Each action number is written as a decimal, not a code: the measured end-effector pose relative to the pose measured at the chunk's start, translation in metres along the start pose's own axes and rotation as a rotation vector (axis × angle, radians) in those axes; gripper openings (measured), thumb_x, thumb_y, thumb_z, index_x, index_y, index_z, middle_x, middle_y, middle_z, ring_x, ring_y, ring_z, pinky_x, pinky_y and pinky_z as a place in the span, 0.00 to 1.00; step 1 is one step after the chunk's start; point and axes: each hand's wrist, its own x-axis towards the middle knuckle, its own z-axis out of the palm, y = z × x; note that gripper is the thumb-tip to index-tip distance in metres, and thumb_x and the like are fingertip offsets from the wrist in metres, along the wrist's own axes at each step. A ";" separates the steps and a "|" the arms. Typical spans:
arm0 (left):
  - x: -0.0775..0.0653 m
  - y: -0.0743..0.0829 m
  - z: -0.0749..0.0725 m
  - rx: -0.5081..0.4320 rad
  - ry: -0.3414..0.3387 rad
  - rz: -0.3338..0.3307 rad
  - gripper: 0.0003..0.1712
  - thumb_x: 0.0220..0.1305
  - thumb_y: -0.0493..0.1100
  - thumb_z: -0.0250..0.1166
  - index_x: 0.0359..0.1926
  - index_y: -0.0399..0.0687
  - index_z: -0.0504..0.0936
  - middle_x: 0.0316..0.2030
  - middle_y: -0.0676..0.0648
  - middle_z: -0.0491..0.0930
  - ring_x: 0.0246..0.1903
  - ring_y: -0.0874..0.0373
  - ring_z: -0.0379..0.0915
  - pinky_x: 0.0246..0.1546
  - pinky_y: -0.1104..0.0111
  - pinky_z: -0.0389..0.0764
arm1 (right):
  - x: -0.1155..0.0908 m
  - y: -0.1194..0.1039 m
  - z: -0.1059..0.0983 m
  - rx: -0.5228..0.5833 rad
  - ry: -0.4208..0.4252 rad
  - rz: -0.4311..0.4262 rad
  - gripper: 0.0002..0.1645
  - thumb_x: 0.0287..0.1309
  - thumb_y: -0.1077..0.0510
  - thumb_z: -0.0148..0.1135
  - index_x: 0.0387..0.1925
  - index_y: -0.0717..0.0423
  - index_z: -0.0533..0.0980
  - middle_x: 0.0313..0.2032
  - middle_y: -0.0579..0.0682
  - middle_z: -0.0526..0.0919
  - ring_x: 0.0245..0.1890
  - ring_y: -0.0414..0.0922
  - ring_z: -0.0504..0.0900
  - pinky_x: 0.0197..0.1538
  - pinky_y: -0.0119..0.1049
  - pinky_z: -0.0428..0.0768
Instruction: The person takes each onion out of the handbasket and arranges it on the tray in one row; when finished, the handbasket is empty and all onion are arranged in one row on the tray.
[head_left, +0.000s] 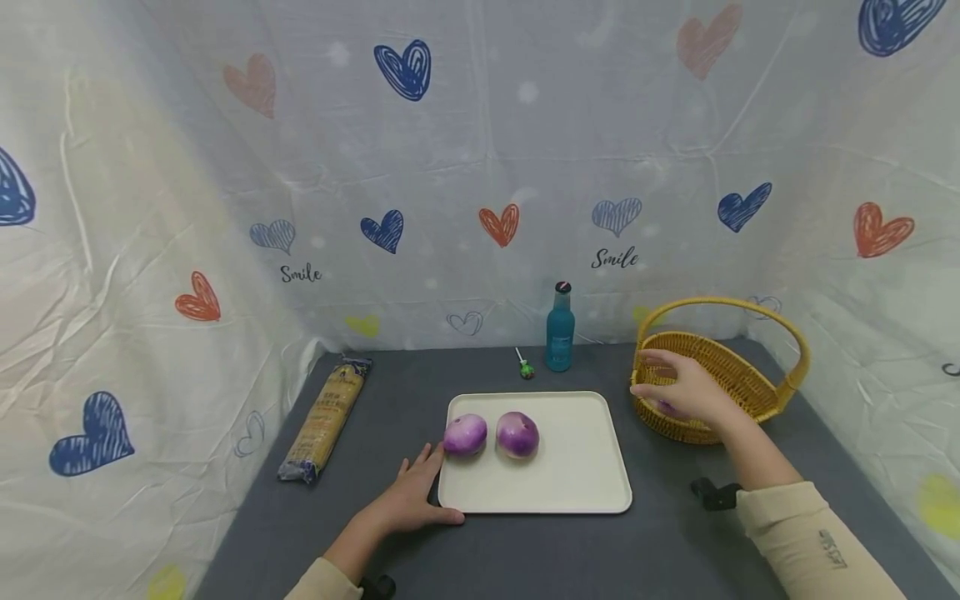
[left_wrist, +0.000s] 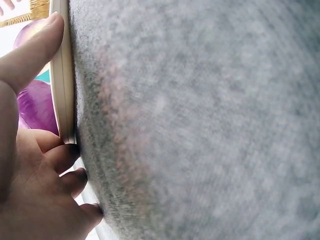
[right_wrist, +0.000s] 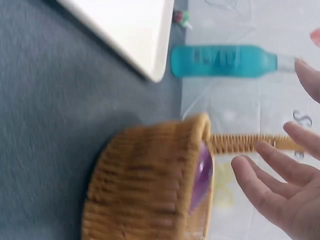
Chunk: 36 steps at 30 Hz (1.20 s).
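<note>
My left hand (head_left: 408,498) rests at the front left corner of a white tray (head_left: 570,467), fingers spread. Its thumb (left_wrist: 42,42) lies at the tray's rim in the left wrist view. Two purple onions sit on the tray: one onion (head_left: 465,435) near those fingertips, the other onion (head_left: 517,435) just right of it. Over the left side of a wicker basket (head_left: 693,432) hovers my right hand (head_left: 690,387), fingers spread and nothing in them. Inside the basket is a purple onion (right_wrist: 201,175), partly hidden by the basket's rim.
Behind the tray stand a blue bottle (head_left: 559,333) and a small green-wrapped lollipop (head_left: 527,368). A long yellow packet (head_left: 326,421) lies at the table's left. The basket's tall handle (head_left: 801,358) arches over it. A heart-printed cloth (head_left: 450,167) hangs behind the table.
</note>
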 end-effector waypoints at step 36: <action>0.000 -0.002 0.001 -0.008 0.000 -0.002 0.72 0.48 0.66 0.77 0.79 0.33 0.48 0.78 0.34 0.50 0.78 0.34 0.38 0.71 0.31 0.37 | 0.041 0.075 -0.070 0.148 -0.382 0.391 0.55 0.66 0.38 0.63 0.79 0.61 0.47 0.75 0.74 0.36 0.71 0.76 0.54 0.62 0.67 0.72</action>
